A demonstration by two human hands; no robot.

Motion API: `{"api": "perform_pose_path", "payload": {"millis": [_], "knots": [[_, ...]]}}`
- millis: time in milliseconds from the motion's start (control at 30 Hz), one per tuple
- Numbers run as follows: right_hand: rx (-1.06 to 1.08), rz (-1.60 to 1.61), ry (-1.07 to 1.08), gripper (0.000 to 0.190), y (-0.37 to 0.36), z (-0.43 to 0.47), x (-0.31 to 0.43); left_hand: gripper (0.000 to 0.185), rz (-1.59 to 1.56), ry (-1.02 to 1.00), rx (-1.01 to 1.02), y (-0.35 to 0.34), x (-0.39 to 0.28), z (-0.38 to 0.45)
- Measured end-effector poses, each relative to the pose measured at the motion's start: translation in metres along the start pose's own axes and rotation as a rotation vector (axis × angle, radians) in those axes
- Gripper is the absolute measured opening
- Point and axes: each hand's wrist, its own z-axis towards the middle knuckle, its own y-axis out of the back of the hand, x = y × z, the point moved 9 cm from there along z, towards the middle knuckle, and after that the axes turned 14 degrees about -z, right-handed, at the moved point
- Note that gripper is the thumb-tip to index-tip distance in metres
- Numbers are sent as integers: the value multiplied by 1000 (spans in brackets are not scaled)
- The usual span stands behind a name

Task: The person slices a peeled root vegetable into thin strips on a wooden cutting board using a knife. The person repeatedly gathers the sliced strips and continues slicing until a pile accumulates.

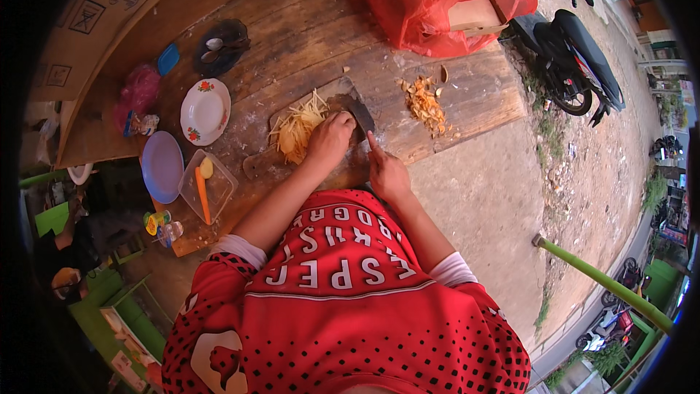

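In my right hand [389,175] is a broad-bladed kitchen knife [358,114], the index finger stretched along it. Its dark blade lies over the wooden cutting board [340,90], close to the fingertips of my left hand [331,139]. The left fingers are curled down at the board; whatever is beneath them is hidden. Left of that hand, a pile of thin pale-yellow strips [298,123], apparently potato, covers much of the board. A larger rounded yellow piece [288,141] sits among the strips. The board's handle [252,166] points to the lower left.
Brownish peelings [425,104] are heaped right of the board on the wooden table [306,22]. Leftward stand a floral plate [205,111], a lilac plate [163,167], a clear container [221,189] and a dark bowl [221,48] with spoons. A red plastic bag [404,5] lies beyond.
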Motion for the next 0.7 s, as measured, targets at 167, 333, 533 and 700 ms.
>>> {"api": "perform_pose_path", "payload": {"millis": [167, 333, 533, 700], "knots": [[-46, -15, 40, 63, -3, -3, -5, 24, -54, -4, 33, 0, 4, 3], [3, -100, 24, 64, -3, -3, 0, 24, -58, 18, 42, 2, 2, 4], [-4, -151, 20, 71, -5, -5, 8, 24, -28, 19, 43, 0, 3, 4], [-14, -192, 40, 77, -4, -10, 7, 22, -30, 10, 45, 0, 3, 4]]}}
